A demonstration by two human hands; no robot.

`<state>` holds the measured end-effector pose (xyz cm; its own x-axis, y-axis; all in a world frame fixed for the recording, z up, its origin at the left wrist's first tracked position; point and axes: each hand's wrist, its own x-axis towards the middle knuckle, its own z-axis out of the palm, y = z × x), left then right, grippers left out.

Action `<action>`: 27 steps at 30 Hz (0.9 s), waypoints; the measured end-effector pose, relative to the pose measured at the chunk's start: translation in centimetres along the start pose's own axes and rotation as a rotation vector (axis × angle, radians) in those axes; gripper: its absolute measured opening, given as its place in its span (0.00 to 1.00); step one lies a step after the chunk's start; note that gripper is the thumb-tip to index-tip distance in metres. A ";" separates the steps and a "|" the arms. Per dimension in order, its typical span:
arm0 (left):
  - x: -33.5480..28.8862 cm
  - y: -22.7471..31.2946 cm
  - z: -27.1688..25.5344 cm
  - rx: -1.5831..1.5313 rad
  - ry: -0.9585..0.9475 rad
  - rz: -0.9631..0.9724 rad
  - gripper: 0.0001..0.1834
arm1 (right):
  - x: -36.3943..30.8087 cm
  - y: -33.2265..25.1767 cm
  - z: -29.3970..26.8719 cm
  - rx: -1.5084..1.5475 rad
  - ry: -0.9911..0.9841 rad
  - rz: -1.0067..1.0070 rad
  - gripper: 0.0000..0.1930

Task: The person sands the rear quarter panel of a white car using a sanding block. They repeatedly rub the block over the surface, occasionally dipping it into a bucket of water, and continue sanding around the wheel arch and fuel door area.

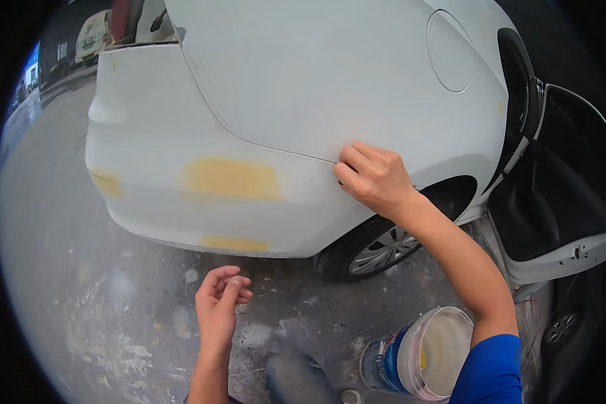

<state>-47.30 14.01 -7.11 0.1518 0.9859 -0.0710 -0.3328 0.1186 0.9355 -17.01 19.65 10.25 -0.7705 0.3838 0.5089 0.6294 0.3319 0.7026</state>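
My right hand (376, 176) is closed, fingers bent and pressed against the white car body (330, 87), on the seam above the rear bumper (145, 135). Whatever its fingers may hold is hidden. My left hand (222, 296) hangs below the bumper's lower edge, touching nothing. Its fingers are loosely curled and partly apart, with no object visible in them. Dull yellow patches mark the bumper: a large one (233, 178) left of my right hand, another (236, 243) along the lower edge, and a smaller one at the left corner (106, 183).
The rear wheel (377, 250) sits under the arch, right of the bumper. An open car door (552, 202) juts out at the right. Near my right elbow stands a bucket (421, 353) on the stained concrete floor (141, 303). Another vehicle (91, 37) is at the far left.
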 end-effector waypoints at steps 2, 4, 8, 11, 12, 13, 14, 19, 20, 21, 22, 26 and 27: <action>-0.4 0.2 0.6 0.013 -0.020 -0.005 0.11 | -3.2 1.5 -1.3 0.015 -0.048 0.008 0.14; -0.9 0.3 1.4 0.028 -0.053 -0.010 0.11 | -6.0 2.6 -2.4 0.022 -0.092 0.024 0.13; -1.8 0.6 2.6 0.105 -0.097 0.014 0.10 | -10.3 4.7 -3.5 0.044 -0.054 -0.008 0.10; -2.2 0.1 3.0 0.147 -0.094 0.024 0.10 | -13.9 6.4 -3.8 0.014 -0.034 -0.035 0.10; -2.1 -0.2 2.9 0.164 -0.093 0.037 0.10 | -15.1 6.8 -4.0 -0.013 -0.039 -0.013 0.10; -1.9 -0.5 2.8 0.182 -0.091 0.046 0.10 | -16.3 7.0 -4.1 -0.035 -0.045 0.010 0.10; -1.7 -0.8 3.2 0.191 -0.083 0.045 0.10 | -17.6 7.2 -4.3 -0.059 -0.056 0.033 0.10; -2.1 -3.1 6.4 0.236 -0.132 0.029 0.09 | -21.1 2.0 -5.7 0.041 0.027 0.599 0.09; -2.4 -4.0 7.2 0.241 -0.203 0.025 0.11 | -20.0 -1.1 -5.7 0.260 0.132 0.802 0.05; -2.9 -4.5 8.5 0.288 -0.264 0.036 0.14 | -18.5 -4.4 -5.8 0.523 0.206 0.979 0.07; -3.4 -5.2 9.9 0.335 -0.331 0.041 0.17 | -16.8 -7.2 -6.3 0.773 0.245 1.111 0.07; -4.3 -8.7 13.3 0.275 -0.559 0.008 0.28 | -15.6 -15.3 -5.4 1.624 0.483 1.474 0.07; -4.2 -9.1 13.1 0.189 -0.640 -0.157 0.28 | -16.0 -16.1 -5.1 1.686 0.560 1.503 0.11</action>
<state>-32.72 7.20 -10.76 0.7247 0.6875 -0.0462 -0.1026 0.1739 0.9794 -15.31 3.74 -6.62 0.3896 0.8589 0.3324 -0.1555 0.4171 -0.8955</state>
